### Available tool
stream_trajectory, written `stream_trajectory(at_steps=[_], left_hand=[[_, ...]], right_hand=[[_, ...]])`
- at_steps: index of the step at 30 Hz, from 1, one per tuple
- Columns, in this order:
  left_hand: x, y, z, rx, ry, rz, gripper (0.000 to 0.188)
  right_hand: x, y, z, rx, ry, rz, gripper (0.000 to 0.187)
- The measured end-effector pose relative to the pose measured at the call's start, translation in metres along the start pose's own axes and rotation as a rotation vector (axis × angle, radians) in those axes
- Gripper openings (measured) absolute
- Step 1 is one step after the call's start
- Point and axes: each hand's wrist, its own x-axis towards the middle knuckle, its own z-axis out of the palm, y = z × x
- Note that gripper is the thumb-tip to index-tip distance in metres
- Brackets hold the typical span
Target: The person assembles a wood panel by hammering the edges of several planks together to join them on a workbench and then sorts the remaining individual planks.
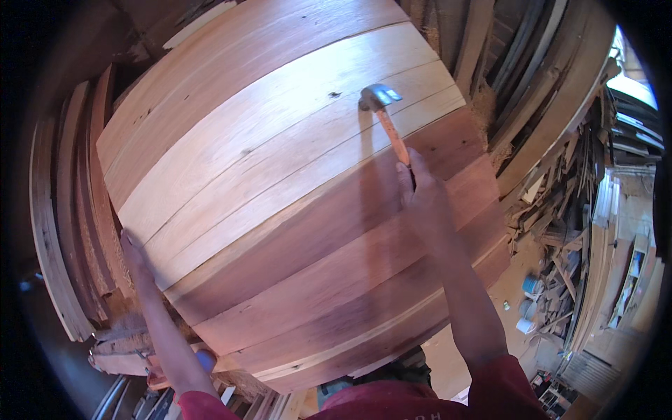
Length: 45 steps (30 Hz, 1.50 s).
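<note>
A wide panel of joined wooden boards (301, 203), pale in the middle and redder toward me, fills the centre of the view. My right hand (421, 185) is closed round the orange-brown handle of a claw hammer (392, 129). The hammer's shiny metal head is over the pale boards, its shadow falling on the panel; whether it touches the wood I cannot tell. At the panel's left edge rests my left hand (137, 257), its fingers stretched along the edge and partly hidden.
Long planks (73, 203) stand along the left side. More boards (553, 105) lean at the upper right, beside a heap of wood scraps (553, 189). Blue and white containers (530, 301) sit on the floor at the right. Sawdust lies by the lower left edge.
</note>
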Motion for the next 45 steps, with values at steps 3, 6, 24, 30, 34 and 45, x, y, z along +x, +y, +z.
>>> stream_trajectory(at_steps=[3, 6, 24, 30, 34, 45], left_hand=[[-0.014, 0.020, 0.017, -0.089, 0.035, -0.083, 0.066], [-0.016, 0.019, 0.015, -0.086, 0.010, -0.079, 0.066], [-0.026, 0.041, 0.014, -0.074, 0.095, -0.180, 0.064], [-0.018, 0.023, 0.008, -0.050, 0.153, -0.176, 0.052], [-0.029, 0.048, 0.027, -0.102, 0.174, -0.158, 0.053], [-0.033, 0.055, 0.018, -0.036, 0.159, -0.229, 0.069]], right_hand=[[0.005, 0.005, -0.010, -0.046, -0.058, 0.017, 0.033], [0.003, 0.004, -0.016, -0.013, -0.047, -0.022, 0.032], [-0.025, -0.039, 0.016, 0.159, -0.079, -0.166, 0.027], [-0.033, -0.054, 0.032, 0.109, -0.136, -0.311, 0.026], [-0.048, -0.066, 0.036, 0.125, -0.143, -0.299, 0.029], [-0.058, -0.084, 0.061, 0.049, -0.203, -0.345, 0.032]])
